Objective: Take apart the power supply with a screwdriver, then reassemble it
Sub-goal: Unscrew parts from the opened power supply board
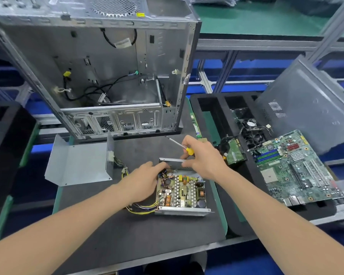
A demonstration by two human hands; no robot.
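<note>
The open power supply (182,192) lies on the dark mat in front of me, its circuit board with coils and capacitors exposed and yellow wires trailing from its left side. Its bent grey metal cover (77,163) lies apart to the left. My left hand (145,179) rests on the supply's left far corner, fingers curled over the edge. My right hand (202,155) holds a yellow-handled screwdriver (179,145), its shaft pointing up and left, while the fingers touch the supply's far wall.
An emptied computer case (99,76) stands open behind the mat. At right a black foam tray (211,108) holds a motherboard (294,167), a hard drive (234,153) and a cooler fan (250,126). A grey side panel (306,100) leans there.
</note>
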